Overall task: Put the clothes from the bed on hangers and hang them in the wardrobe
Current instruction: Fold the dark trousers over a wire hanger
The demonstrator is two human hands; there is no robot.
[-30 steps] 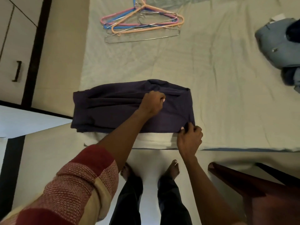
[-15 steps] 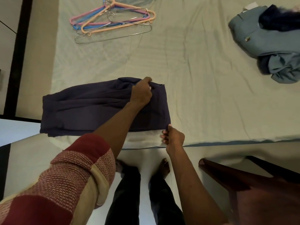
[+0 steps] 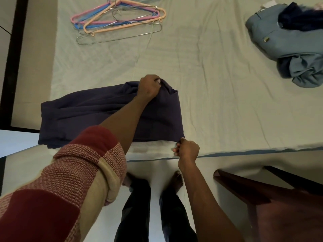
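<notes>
At the bed's (image 3: pixel 209 102) near edge the folded navy garment (image 3: pixel 83 116) is held by both hands, left hand (image 3: pixel 149 88) gripping the far corner, right hand (image 3: pixel 187 150) pinching the near corner; fingers this shallow risk losing the fold on lifting, hangers (image 3: pixel 118 20) well apart.

The bed (image 3: pixel 218 84) is covered in a pale green cloth sheet, matt and finely creased. The dark navy garment (image 3: pixel 83 116) on it is soft matt cloth with a faint knitted look, lying in loose folds. The hangers (image 3: pixel 118 20) are mixed: pink, blue and peach ones of smooth plastic with a slight sheen, and thin ones of bare shiny metal wire. The grey-blue clothes (image 3: pixel 283 46) are a smooth woven cloth with a small glinting metal button. The sleeve (image 3: pixel 70 180) is a coarse, rough knit in red and cream. The chair (image 3: pixel 262 198) looks like dark reddish wood, smooth and dully glossy.
</notes>
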